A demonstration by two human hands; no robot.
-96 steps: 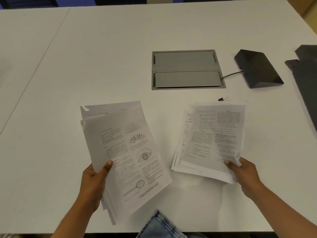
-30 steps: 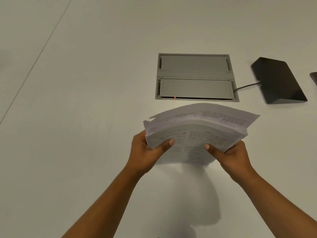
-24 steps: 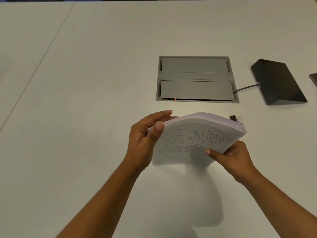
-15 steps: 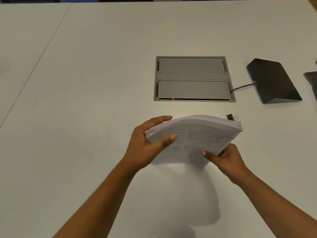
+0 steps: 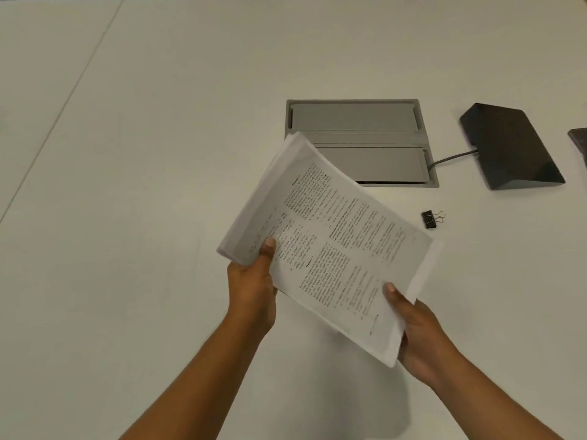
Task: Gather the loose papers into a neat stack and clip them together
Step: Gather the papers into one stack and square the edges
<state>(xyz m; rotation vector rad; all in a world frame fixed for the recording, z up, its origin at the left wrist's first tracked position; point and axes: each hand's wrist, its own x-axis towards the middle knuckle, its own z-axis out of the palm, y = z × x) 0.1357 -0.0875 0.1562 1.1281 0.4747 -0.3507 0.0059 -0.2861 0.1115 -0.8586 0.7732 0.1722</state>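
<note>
One stack of printed white papers [image 5: 327,246] is held in the air above the white table [image 5: 143,185], tilted, with its printed face towards me. My left hand [image 5: 252,287] grips its left lower corner, thumb on top. My right hand [image 5: 416,328] grips the lower right edge, thumb on the page. The sheet edges are slightly uneven along the right side. A small black binder clip [image 5: 431,219] lies on the table just right of the stack, apart from it.
A grey recessed cable box [image 5: 355,122] sits in the table behind the stack. A dark wedge-shaped device [image 5: 508,147] with a cable lies at the right, and another dark object [image 5: 579,141] is at the right edge.
The two separate piles have become one stack held in both hands. In the last half second the stack turned from nearly flat to tilted with its page facing me, and the clip came into full view.
</note>
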